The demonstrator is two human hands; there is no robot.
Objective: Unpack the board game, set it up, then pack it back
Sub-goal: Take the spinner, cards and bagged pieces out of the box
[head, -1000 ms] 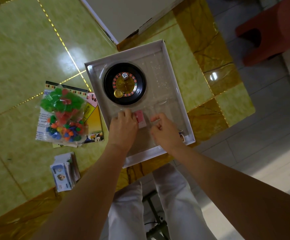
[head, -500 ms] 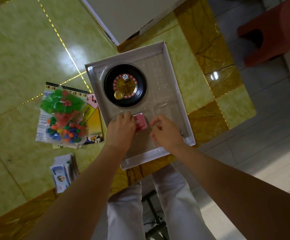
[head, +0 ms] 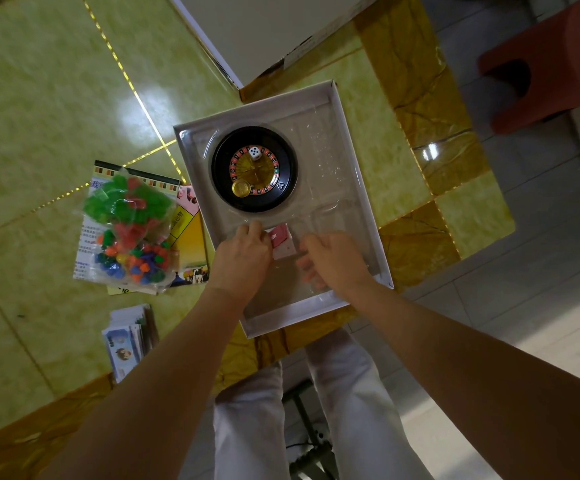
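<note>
Board game tray (head: 330, 161) lies at centre frame, at the bench's (head: 39, 98) near edge. At lower left sits a banknote stack (head: 127, 341). Both hands reach into the tray's near compartment: the left hand (head: 243, 258), fingers curled, pinches the left side of a red card pack (head: 281, 239). The right hand (head: 337, 261) is curled just beside the pack's right edge, and I cannot tell whether it grips anything. Left of the tray, a bag of coloured pieces (head: 129, 230) rests on a printed sheet (head: 188, 237). Further up, a black roulette wheel (head: 254, 171) carries a white die (head: 254, 153). A box lid (head: 254, 29) lies at the top.
</note>
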